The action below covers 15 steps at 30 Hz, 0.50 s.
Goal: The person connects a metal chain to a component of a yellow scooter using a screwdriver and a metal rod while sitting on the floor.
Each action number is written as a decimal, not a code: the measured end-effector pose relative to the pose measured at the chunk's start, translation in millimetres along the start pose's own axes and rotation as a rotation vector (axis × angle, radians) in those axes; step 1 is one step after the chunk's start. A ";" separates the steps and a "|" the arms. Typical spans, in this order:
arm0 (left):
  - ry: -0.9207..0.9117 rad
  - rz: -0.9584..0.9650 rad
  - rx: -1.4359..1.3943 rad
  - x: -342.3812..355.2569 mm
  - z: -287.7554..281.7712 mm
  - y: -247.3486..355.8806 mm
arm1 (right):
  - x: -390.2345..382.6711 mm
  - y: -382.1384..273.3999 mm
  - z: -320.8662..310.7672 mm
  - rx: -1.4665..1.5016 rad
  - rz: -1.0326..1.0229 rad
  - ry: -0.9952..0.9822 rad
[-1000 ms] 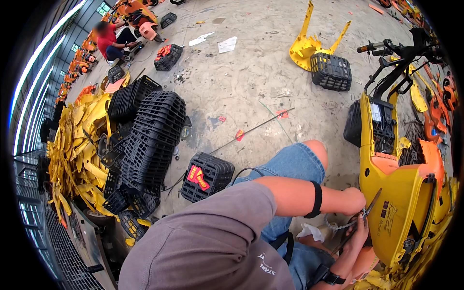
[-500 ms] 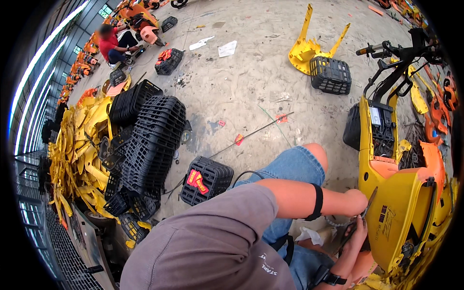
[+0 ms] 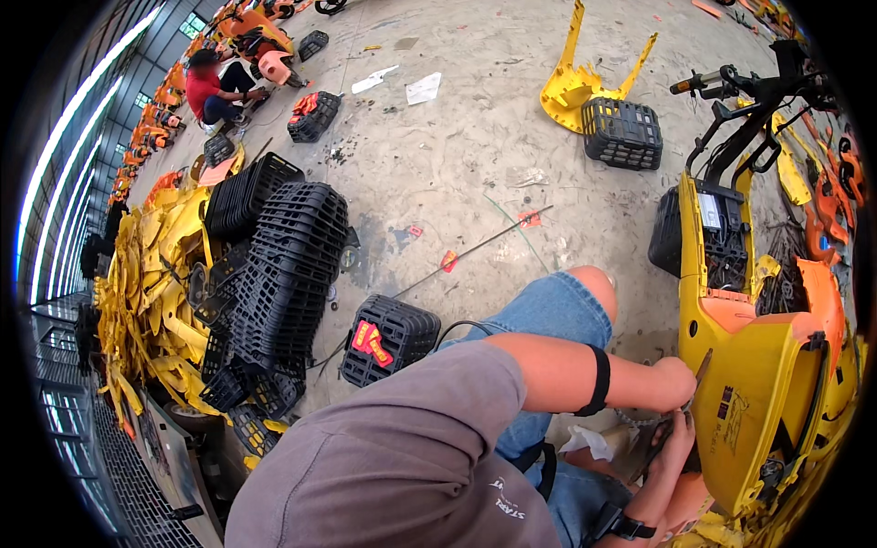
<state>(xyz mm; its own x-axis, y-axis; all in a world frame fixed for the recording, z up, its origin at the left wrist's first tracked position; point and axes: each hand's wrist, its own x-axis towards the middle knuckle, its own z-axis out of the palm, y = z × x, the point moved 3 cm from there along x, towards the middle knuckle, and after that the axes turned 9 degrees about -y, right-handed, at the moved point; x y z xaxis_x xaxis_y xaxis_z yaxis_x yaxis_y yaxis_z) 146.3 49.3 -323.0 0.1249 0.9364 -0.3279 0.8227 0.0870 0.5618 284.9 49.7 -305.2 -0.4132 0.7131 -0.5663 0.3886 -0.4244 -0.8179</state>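
My left hand (image 3: 673, 383) is closed in a fist beside the yellow body panel (image 3: 742, 402) of a partly stripped scooter. Past its knuckles a narrow brownish pointed piece (image 3: 703, 369) sticks up against the panel; whether that hand grips it is hidden. Just below, my right hand (image 3: 674, 445) is closed around a thin dark piece (image 3: 654, 440), whose kind I cannot tell. Grey chain-like links (image 3: 630, 419) hang by the two hands. Orange plastic (image 3: 687, 500) shows under my right wrist.
Scooter handlebars (image 3: 731, 87) rise at the right. On my left stand stacked black crates (image 3: 292, 265) and a heap of yellow panels (image 3: 155, 301). A black crate (image 3: 388, 333) with red-yellow pieces is near my leg. A thin rod (image 3: 475, 245) lies on the floor. Another person (image 3: 215, 91) crouches far left.
The view has shifted slightly. Both my hands keep nearly the same place and grip at the yellow panel. The crouching person far off has changed head and arm position.
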 end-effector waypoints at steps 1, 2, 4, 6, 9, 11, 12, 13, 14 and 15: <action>-0.009 0.004 -0.002 2.0 1.5 0.3 | -0.3 0.5 0.0 -0.002 0.005 0.002; -0.017 0.008 -0.004 2.9 2.7 0.6 | -1.2 0.8 0.4 -0.003 0.005 0.003; -0.025 0.015 0.021 1.7 4.1 1.1 | -3.7 0.1 2.7 -0.009 0.004 0.001; -0.031 0.014 0.038 -0.4 4.8 0.8 | -3.9 0.2 4.2 -0.022 0.015 -0.003; -0.043 0.025 0.062 -2.1 6.1 2.6 | -4.9 3.7 3.0 -0.035 0.025 -0.004; -0.049 0.037 0.080 -5.4 6.8 2.4 | -6.6 5.8 3.5 -0.040 0.024 -0.015; -0.055 0.039 0.087 -7.8 6.8 2.4 | -7.3 6.1 4.7 -0.039 0.019 -0.023; -0.061 0.043 0.097 -10.1 5.2 3.1 | -8.1 5.8 5.0 -0.037 0.012 -0.029; -0.066 0.046 0.106 -12.5 3.7 3.7 | -7.7 8.0 3.8 -0.042 0.017 -0.031; -0.071 0.053 0.111 -14.9 2.7 4.3 | -6.2 11.7 1.7 -0.047 0.021 -0.032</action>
<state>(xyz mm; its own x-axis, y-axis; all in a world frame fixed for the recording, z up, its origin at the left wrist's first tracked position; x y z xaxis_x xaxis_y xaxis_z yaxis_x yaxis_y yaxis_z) 149.5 34.9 -317.8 0.2051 0.9121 -0.3551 0.8697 -0.0034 0.4936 290.5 39.4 -311.4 -0.4307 0.6854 -0.5871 0.4358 -0.4117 -0.8004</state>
